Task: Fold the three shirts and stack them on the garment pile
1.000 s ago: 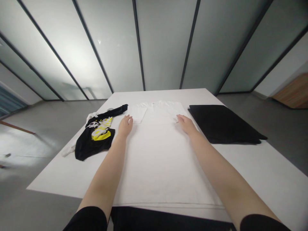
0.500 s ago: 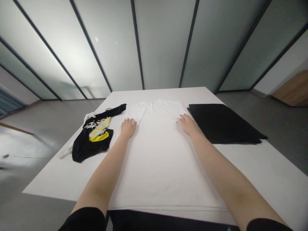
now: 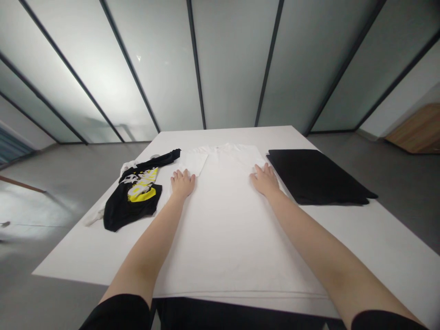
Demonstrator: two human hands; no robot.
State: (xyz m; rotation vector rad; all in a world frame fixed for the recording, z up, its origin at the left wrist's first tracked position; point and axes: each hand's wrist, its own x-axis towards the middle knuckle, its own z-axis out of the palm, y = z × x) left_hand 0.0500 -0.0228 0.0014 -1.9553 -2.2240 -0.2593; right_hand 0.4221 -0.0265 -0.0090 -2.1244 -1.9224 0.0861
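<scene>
two bare hands on the table, both flat, palms down, fingers spread, nothing pinched. left hand (image 3: 183,183) rests on the white t-shirt (image 3: 220,229) toward its left edge, just beside a flat square sleeve (image 3: 193,162) of the same shirt. right hand (image 3: 264,180) rests on the far right part of the shirt, close to its edge. hands well apart. shirt lies spread out flat down the middle of the white table (image 3: 65,261), collar (image 3: 220,147) at the far end, hem along the near table edge. left of the shirt: crumpled black t-shirt (image 3: 120,215) with yellow and white print (image 3: 141,184), its black sleeve (image 3: 161,159) reaching far right, almost touching the shirt. white cloth (image 3: 94,217) pokes out from under it on the near side. right of the shirt: flat black cloth (image 3: 312,176), just beside the shirt. person's black sleeves (image 3: 117,314) at the near edge of view. grey floor (image 3: 62,169) around the table, frosted glass panels (image 3: 233,59) in dark frames beyond, wooden panel (image 3: 410,130) far right.
</scene>
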